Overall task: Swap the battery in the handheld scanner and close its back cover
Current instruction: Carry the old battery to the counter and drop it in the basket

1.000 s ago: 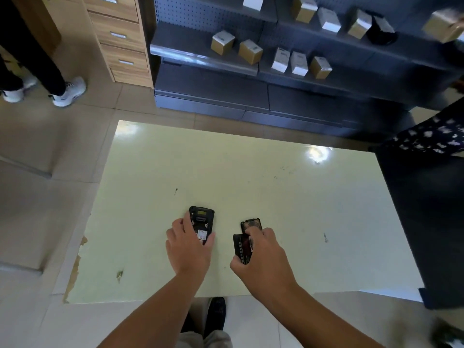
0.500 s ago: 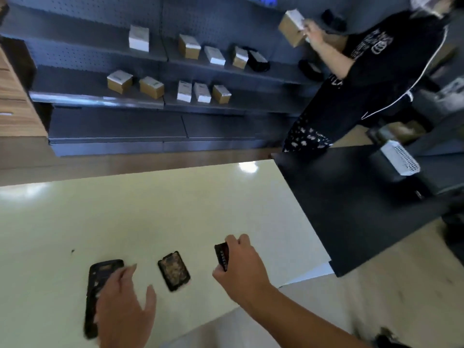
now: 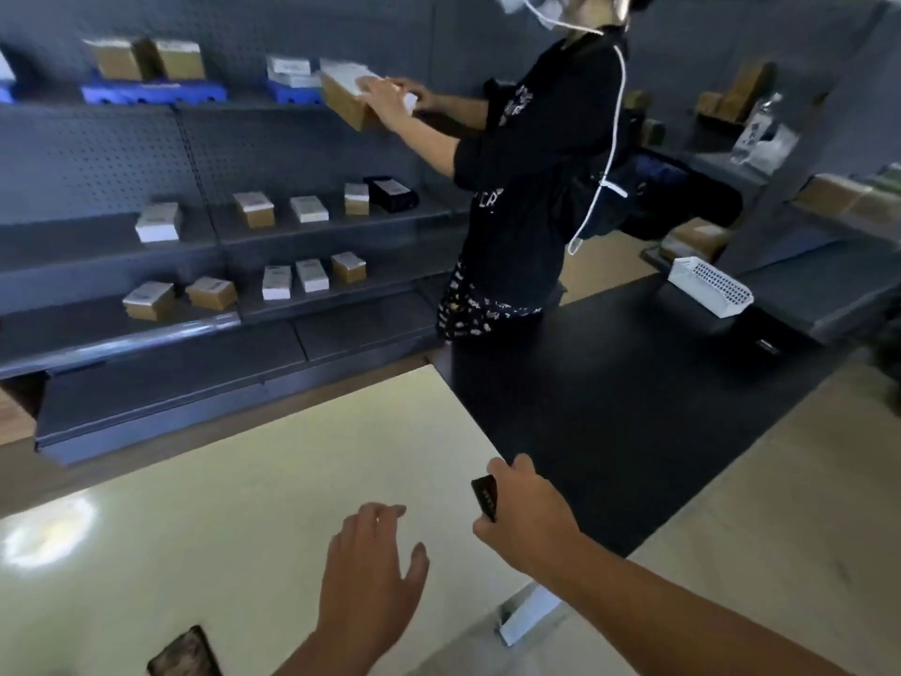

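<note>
Right hand (image 3: 529,517) pinches black battery (image 3: 484,497), no label legible; left hand (image 3: 370,578) spread empty

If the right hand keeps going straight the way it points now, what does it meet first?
Probably the black tabletop just past the cream table's edge. The right hand, gripping a small black battery, points that way; depth is unclear.

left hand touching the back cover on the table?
Apart. Head view: the left hand hovers open, with bare table between it and the back cover.
</note>
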